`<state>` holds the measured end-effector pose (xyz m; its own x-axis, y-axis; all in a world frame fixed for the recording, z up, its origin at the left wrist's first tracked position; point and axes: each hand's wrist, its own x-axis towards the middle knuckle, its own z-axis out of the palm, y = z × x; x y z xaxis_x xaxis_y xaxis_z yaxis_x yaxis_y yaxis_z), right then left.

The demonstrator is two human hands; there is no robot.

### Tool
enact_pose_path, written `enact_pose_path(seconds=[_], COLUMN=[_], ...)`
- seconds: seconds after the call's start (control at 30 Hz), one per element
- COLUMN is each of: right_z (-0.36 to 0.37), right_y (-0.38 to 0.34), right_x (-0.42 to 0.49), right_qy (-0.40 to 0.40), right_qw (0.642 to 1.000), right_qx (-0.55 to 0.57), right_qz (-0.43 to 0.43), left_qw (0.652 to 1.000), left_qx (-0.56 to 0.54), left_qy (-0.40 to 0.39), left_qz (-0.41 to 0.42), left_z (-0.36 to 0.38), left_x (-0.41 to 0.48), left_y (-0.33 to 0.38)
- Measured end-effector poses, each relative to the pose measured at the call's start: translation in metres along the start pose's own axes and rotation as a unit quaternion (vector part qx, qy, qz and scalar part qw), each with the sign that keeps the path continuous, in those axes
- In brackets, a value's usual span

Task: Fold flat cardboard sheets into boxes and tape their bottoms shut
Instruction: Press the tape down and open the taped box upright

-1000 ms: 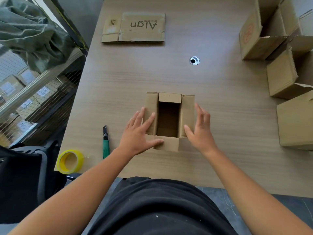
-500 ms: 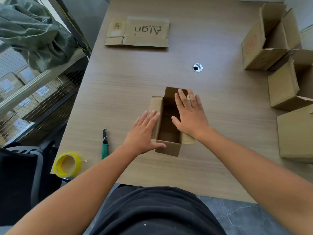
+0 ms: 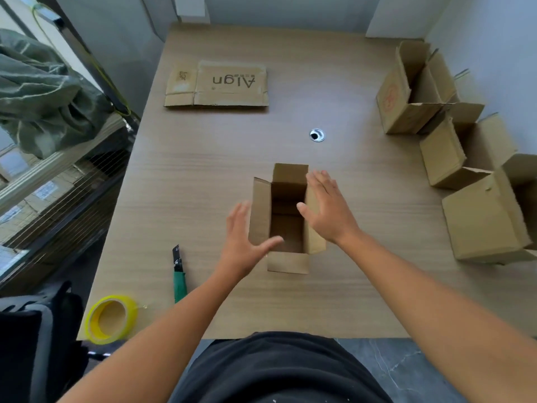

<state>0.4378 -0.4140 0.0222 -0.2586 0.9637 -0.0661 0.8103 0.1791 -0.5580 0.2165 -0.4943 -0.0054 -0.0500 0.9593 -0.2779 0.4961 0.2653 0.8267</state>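
Observation:
A small brown cardboard box (image 3: 287, 261) stands upright in the middle of the table, its top flaps up and its inside showing. My left hand (image 3: 242, 242) is spread at the box's left flap, thumb reaching across the near left corner. My right hand (image 3: 327, 206) lies with straight fingers over the right flap. A flat cardboard sheet (image 3: 218, 84) printed with dark letters lies at the far left of the table. A yellow tape roll (image 3: 112, 318) sits at the near left corner, with a green-handled cutter (image 3: 178, 274) beside it.
Several folded open boxes (image 3: 476, 216) crowd the table's right side, the farthest (image 3: 404, 91) by the wall. A round cable hole (image 3: 316, 135) is behind the box. Left of the table (image 3: 203, 175) are a wire rack and a green bag (image 3: 43, 91); a dark chair is at bottom left.
My head has lifted, showing more of the far table. My right hand moved from the box's right side over its right flap. My left hand stayed at the left flap.

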Motion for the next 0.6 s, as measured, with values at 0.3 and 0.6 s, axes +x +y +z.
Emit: enact_pose_path(seconds=[0.3,0.6], right_z=[-0.028,-0.136], right_y=[0.0,0.079], right_x=[-0.126,-0.114], right_qy=[0.068,0.183], right_qw=[0.988,0.957], right_qx=[-0.033,-0.013], right_qz=[0.138,0.225], left_qw=[0.972,0.981], left_qx=[-0.21,-0.161], left_qy=[-0.044,-0.096], left_qz=[-0.096,-0.048], left_z=[0.037,0.149], left_x=[0.003,0.083], left_y=[0.023,0.124])
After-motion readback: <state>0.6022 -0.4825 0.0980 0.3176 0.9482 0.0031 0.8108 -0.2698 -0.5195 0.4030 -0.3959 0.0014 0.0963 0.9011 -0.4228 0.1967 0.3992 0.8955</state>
